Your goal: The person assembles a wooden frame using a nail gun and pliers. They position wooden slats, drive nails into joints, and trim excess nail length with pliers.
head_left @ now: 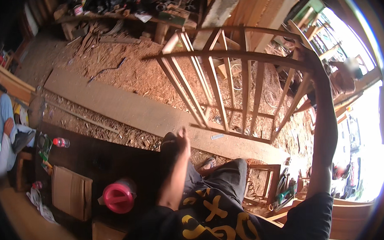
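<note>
A slatted wooden frame (214, 84) with two curved top rails and several slender uprights stands tilted over the floor. My right hand (305, 57), arm stretched out, is closed around the near top rail at its right end. Its fingertips are partly hidden by the wood. Nearer my body, my left hand (183, 142) has its fingers curled in beside a dark rounded shape (169, 143). What those fingers hold, if anything, I cannot make out. The frame's lower end is over a long flat board (114, 97) on the floor.
Wood shavings (134, 81) cover the ground. To my left, a dark tabletop (90, 154) carries a pink-lidded container (118, 198), a cardboard box (71, 191) and a bottle (61, 142). A seated person (6, 128) is at far left; another person (342, 77) is at right, beyond my arm.
</note>
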The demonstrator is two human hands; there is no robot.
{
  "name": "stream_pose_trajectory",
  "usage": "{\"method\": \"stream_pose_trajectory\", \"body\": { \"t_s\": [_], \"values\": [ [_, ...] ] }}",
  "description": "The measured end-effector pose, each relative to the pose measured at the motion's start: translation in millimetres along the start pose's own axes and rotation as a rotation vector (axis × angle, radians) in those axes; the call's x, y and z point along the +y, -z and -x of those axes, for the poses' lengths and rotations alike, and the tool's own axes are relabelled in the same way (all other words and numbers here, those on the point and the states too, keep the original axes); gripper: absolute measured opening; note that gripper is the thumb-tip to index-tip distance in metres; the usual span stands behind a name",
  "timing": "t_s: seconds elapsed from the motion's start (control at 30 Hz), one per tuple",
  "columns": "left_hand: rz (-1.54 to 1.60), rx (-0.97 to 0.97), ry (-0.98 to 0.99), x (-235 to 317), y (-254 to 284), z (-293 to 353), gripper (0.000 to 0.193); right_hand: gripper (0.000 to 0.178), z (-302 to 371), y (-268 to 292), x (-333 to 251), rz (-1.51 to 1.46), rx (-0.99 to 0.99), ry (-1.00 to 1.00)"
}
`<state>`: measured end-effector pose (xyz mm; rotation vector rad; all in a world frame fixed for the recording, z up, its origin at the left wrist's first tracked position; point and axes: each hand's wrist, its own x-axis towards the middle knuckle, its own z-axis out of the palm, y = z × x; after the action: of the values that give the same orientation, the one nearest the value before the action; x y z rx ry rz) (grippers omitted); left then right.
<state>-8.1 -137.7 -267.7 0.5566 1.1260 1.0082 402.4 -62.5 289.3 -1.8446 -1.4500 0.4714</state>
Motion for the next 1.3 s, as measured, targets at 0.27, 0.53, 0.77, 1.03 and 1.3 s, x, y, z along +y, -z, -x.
{"method": "stream_pose_trajectory", "body": {
  "t_s": [0.27, 0.53, 0.77, 1.03, 1.3],
  "values": [
    [-0.289, -0.06, -0.97, 305, -68, -68, 0.074, 0.043, 207, 62, 34, -0.62, 0.397, -0.076],
    [-0.186, 0.115, -0.839, 346, -143, 6, 0.062, 0.039, 292, 47, 228, -0.821, 0.325, -0.175],
    [-0.568, -0.459, -1.147, 346, -167, 3, 0.055, 0.032, 317, -43, 366, -0.822, 0.081, -0.775],
    [-1.274, -0.335, -1.421, 310, -249, 20, 0.048, 0.062, 286, -134, 473, -0.747, 0.218, -0.732],
    [-1.27, -0.557, -1.569, 242, -284, -25, 0.058, 0.071, 209, -134, 275, -0.696, 0.32, -0.268]
  ]
}}
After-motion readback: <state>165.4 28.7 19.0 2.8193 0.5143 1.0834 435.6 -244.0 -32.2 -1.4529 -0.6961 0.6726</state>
